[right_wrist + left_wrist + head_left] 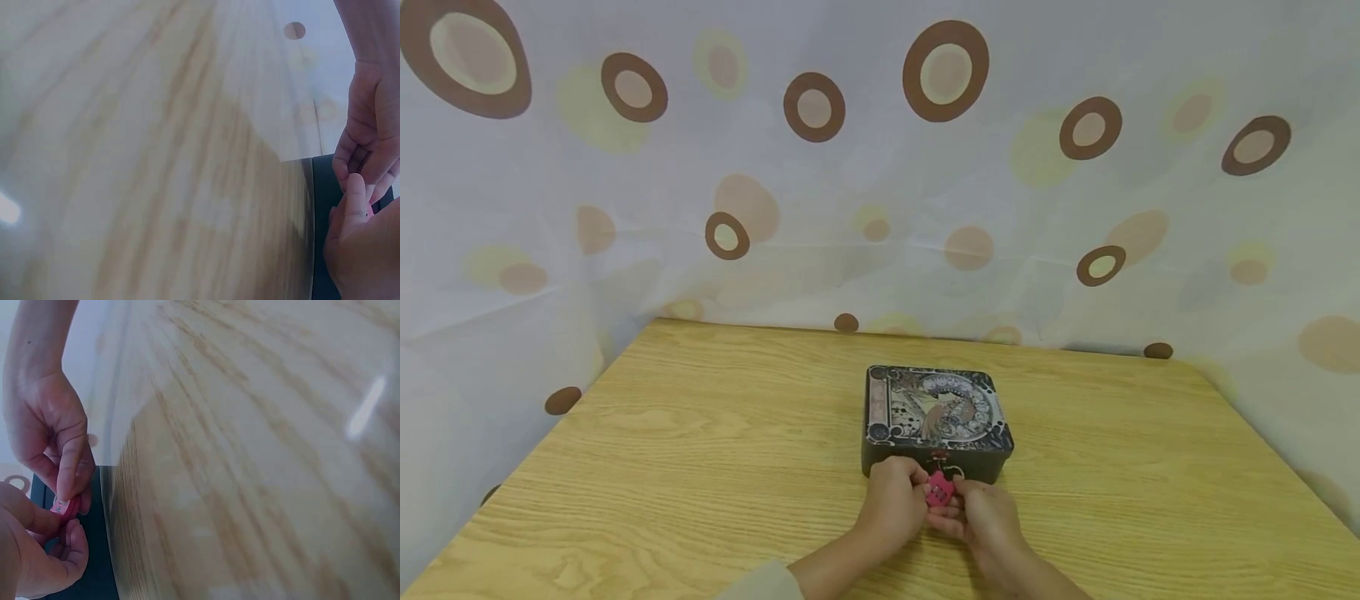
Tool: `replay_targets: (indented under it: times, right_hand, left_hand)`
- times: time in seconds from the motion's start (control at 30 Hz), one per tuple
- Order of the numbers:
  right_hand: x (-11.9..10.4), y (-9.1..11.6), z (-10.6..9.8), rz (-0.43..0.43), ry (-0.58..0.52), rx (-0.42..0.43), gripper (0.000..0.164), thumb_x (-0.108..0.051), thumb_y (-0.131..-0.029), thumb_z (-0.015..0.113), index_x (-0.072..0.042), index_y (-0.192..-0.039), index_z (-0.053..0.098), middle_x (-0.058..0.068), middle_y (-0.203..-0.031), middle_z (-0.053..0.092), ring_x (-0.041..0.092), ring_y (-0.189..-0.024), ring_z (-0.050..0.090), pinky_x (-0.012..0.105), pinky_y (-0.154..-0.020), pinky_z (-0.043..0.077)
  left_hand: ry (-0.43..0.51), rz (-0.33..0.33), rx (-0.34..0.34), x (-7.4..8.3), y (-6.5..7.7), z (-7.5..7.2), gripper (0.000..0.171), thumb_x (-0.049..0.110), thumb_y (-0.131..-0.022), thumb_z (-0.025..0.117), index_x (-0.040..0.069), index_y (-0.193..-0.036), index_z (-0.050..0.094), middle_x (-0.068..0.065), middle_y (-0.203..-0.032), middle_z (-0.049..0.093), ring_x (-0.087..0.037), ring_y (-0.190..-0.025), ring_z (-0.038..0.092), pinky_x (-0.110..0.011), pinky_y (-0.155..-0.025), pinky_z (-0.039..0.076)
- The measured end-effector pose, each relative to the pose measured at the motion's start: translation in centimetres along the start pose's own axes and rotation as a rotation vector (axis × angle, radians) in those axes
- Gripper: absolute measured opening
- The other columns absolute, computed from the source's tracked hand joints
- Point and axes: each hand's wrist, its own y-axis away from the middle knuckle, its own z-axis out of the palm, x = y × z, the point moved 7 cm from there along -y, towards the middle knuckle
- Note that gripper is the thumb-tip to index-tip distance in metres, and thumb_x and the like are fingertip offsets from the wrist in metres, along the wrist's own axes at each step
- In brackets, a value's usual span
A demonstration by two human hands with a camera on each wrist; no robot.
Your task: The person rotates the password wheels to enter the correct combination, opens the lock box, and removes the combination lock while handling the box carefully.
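A dark tin box (934, 408) with an ornate illustrated lid stands on the table, its lid down. At its front is a small reddish latch (939, 456). Just below the latch is a pink combination padlock (940, 489), its metal shackle (955, 472) showing as a loop at the upper right. My left hand (891, 507) pinches the padlock from the left. My right hand (992, 518) holds it from the right, some fingers beneath. In the left wrist view, number wheels show on the padlock (61, 507). Whether the shackle passes through the latch is too small to tell.
The wood-grain table (715, 450) extends to both sides of the box and behind it. A pale curtain (880, 167) with brown and yellow circles hangs along the back and sides. A light sleeve (767, 583) covers part of the left forearm.
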Motion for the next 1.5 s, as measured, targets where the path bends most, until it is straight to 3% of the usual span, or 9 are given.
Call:
replay_targets:
  times: [0.67,0.87,1.17,1.5]
  right_hand:
    - [-0.6,0.1,-1.6,-0.033,0.196,-0.046,0.032,-0.005,-0.096,0.037,0.021,-0.110,0.050,0.008,-0.064,0.061,0.014,-0.057,0.061,0.032,-0.058,0.057]
    - [-0.8,0.0,-2.1,-0.032,0.261,-0.111,0.032,-0.004,-0.095,0.038,0.021,-0.111,0.049,0.008,-0.065,0.062,0.014,-0.056,0.061,0.032,-0.059,0.057]
    - [-1.4,0.1,-2.9,-0.039,0.425,-0.268,0.031,-0.005,-0.096,0.037,0.020,-0.108,0.051,0.004,-0.068,0.061,0.010,-0.055,0.059,0.030,-0.057,0.056]
    - [-1.9,0.6,-3.5,-0.106,0.556,-0.362,0.021,-0.002,-0.096,0.037,0.014,-0.101,0.051,0.004,-0.070,0.059,0.010,-0.059,0.058,0.029,-0.057,0.056]
  left_hand:
    - [0.102,0.009,0.002,-0.3,0.6,1.1,0.009,-0.008,-0.075,0.066,-0.002,-0.068,0.066,-0.006,-0.064,0.063,-0.009,-0.064,0.055,-0.020,-0.054,0.045]
    - [0.098,0.031,0.004,-0.2,0.6,1.5,0.007,-0.008,-0.074,0.066,-0.002,-0.069,0.067,-0.006,-0.065,0.064,-0.009,-0.064,0.056,-0.020,-0.055,0.045]
    - [0.164,-0.010,-0.045,-0.3,0.8,2.7,0.008,-0.007,-0.075,0.066,-0.003,-0.069,0.065,-0.005,-0.065,0.062,-0.005,-0.061,0.050,-0.019,-0.053,0.043]
    - [0.189,-0.017,-0.003,-0.1,0.9,3.8,0.009,-0.006,-0.071,0.067,-0.001,-0.065,0.064,-0.003,-0.060,0.059,0.000,-0.056,0.045,-0.016,-0.049,0.039]
